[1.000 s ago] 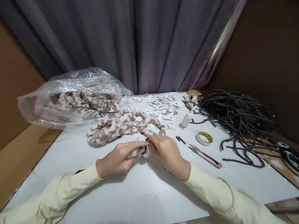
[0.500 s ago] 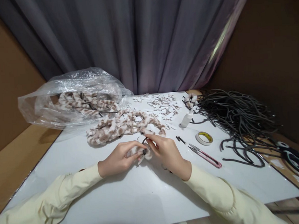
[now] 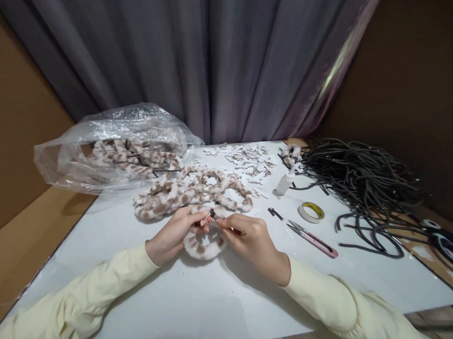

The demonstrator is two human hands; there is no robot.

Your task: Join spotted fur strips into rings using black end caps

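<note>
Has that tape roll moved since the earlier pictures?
No. The tape roll keeps its place on the table, just beyond the pink-handled snips; the whole view shifted slightly.

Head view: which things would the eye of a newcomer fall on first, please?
Probably first the big tangle of black cords at the right edge of the white table. Next, the shiny clear bag at the back left, with spotted fluffy pieces inside. Then, at front center, the fluffy ring between the left hand and the right hand.
</note>
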